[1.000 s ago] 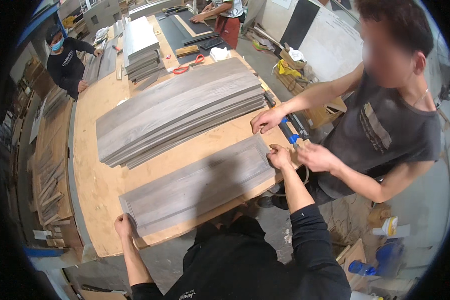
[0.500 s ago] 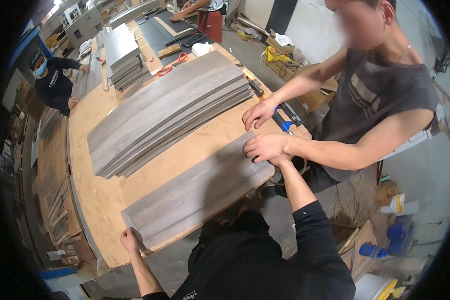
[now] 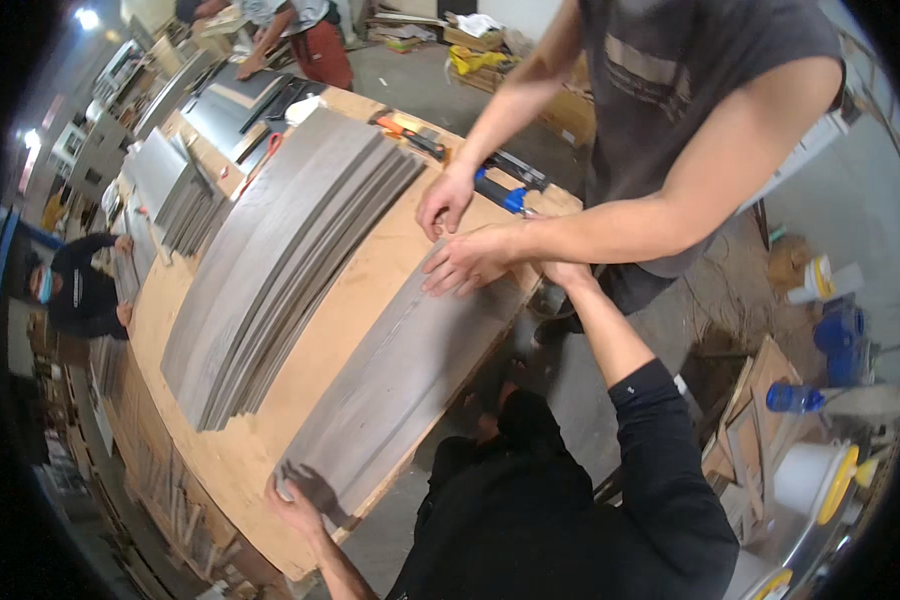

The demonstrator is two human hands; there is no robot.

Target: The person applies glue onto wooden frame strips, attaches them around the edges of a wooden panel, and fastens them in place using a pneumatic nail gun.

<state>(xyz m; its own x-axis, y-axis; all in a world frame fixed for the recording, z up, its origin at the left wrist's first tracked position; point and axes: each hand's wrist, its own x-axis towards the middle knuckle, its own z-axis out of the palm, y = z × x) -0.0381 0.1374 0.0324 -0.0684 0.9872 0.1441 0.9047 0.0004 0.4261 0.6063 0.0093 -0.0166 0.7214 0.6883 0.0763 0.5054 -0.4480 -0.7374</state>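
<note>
A long grey wood-grain panel lies along the near edge of the worktable. At its left end is my left hand, fingers apart and touching the corner. My right hand reaches to the panel's right end; its fingers are hidden behind a co-worker's forearm, so their state is unclear. The co-worker's two hands rest at that same end, one flat on the panel and the other by its far corner.
A stack of grey panels lies beyond, with a smaller stack farther left. Clamps with blue parts and red-handled scissors are on the wooden tabletop. Another person stands at the left side. Buckets stand at right.
The view has turned, so the table and panel slant more steeply. My left hand's fingers have spread at the panel's corner. The co-worker's near hand now lies flatter on the panel.
</note>
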